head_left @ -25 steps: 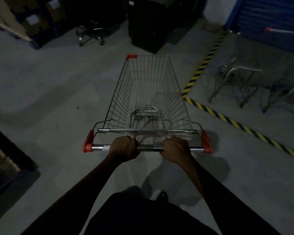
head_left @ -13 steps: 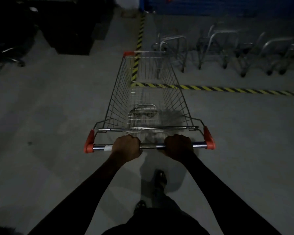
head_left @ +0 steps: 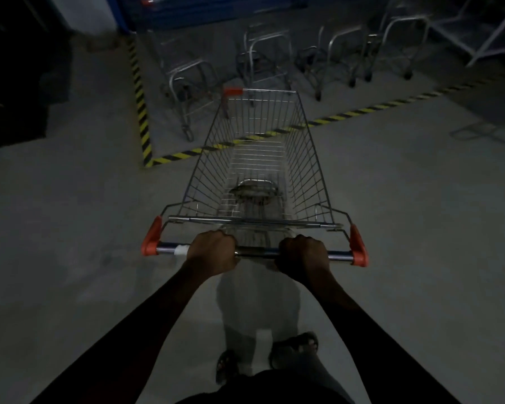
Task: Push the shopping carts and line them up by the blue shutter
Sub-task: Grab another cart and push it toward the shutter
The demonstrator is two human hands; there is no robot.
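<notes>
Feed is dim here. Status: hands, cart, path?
Left hand and right hand shut on handlebar. Empty wire shopping cart nosing over yellow-black floor stripe. Parked metal carts ahead by blue shutter.

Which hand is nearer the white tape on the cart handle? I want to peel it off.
Left. The left hand grips the handle right beside the white tape; the right hand grips farther along, past centre.

blue shutter [head_left: 216, 7] cut off at top, parked carts [head_left: 344, 51] motion-blurred
</notes>
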